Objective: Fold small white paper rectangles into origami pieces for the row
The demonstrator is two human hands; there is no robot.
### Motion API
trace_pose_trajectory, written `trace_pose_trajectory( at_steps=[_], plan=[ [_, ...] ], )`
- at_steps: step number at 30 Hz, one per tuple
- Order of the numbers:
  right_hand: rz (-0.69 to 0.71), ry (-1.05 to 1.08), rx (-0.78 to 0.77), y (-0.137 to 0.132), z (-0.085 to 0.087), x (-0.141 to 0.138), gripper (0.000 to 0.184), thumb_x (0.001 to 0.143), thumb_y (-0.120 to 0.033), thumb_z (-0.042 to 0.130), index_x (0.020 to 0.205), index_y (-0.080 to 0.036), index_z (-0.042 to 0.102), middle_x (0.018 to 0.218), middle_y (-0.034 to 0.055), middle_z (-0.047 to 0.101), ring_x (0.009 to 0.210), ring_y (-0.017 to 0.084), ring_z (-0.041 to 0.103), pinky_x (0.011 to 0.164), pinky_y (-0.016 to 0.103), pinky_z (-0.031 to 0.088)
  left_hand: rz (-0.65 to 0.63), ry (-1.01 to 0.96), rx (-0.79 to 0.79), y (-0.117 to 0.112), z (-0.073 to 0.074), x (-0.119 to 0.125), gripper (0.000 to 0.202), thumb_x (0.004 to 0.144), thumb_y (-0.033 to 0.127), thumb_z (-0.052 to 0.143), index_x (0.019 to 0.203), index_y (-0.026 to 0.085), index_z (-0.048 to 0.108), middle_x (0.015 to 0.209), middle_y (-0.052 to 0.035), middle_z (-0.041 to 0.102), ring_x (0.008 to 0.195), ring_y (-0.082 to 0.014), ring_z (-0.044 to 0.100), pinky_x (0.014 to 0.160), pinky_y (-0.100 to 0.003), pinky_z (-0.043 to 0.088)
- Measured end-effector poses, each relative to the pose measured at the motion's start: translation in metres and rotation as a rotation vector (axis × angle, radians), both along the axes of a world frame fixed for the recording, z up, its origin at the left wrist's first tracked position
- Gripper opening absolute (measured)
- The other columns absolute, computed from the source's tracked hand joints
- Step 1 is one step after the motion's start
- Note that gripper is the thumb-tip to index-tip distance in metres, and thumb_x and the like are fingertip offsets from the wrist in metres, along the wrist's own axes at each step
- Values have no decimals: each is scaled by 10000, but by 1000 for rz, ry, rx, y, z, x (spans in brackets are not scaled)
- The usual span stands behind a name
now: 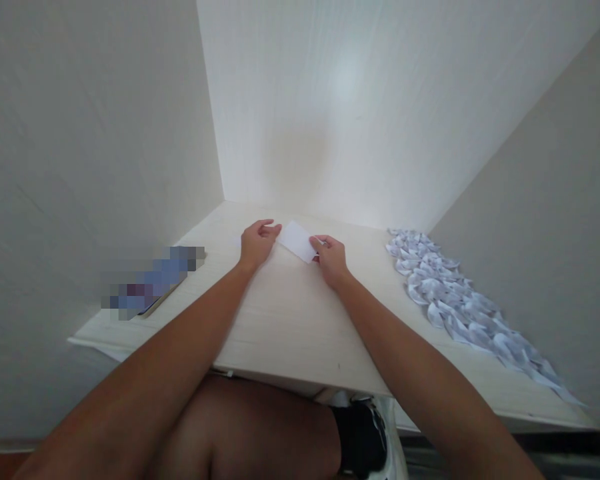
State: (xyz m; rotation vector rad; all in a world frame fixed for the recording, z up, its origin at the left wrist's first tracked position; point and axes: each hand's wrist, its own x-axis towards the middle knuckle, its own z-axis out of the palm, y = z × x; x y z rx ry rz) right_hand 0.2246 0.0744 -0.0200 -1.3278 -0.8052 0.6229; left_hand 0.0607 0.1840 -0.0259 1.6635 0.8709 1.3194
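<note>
A small white sheet of paper (297,240) lies flat on the pale wooden desk (280,320), near its back edge. My left hand (257,243) rests at the sheet's left corner with its fingers curled loosely and touching the edge. My right hand (331,259) is at the sheet's right corner, with thumb and fingers pinched on the paper.
Along the desk's right side runs a long heap of several folded white paper pieces (460,303). A flat, blurred-out object (153,283) lies at the desk's left edge. Walls close in on the left, back and right. My knee and a black-and-white shoe (367,433) show below the front edge.
</note>
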Motion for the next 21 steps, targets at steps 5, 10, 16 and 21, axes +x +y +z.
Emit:
trace_pose_trajectory(
  at_steps=[5, 10, 16, 21],
  plan=[
    [73, -25, 20, -6, 3, -2, 447, 634, -451, 882, 966, -203, 714, 793, 22, 746, 732, 183, 686, 630, 295, 546, -101, -155, -159, -24, -8, -7, 508, 642, 424, 871, 1031, 118, 758, 879, -113, 787, 787, -232, 743, 742, -356, 607],
    [116, -41, 19, -12, 4, -4, 503, 594, -381, 914, 999, -200, 677, 864, 51, 778, 785, 194, 724, 749, 347, 584, -64, -281, -252, -37, -7, -19, 556, 608, 409, 874, 1062, 115, 742, 903, -105, 769, 785, -208, 724, 750, -347, 593],
    [90, -137, 5, -12, 0, -6, 344, 642, -351, 857, 873, -198, 652, 855, 52, 776, 780, 183, 722, 788, 347, 583, -127, -257, -259, -36, 1, -26, 571, 532, 396, 916, 1002, 120, 747, 802, -77, 759, 743, -212, 709, 749, -357, 577],
    [104, -265, -25, -12, 0, -5, 267, 665, -329, 827, 829, -201, 660, 825, 38, 766, 799, 202, 719, 791, 348, 568, -194, -90, -192, -27, 9, -36, 513, 530, 287, 911, 1000, 119, 792, 709, -36, 736, 706, -208, 700, 727, -339, 562]
  ],
)
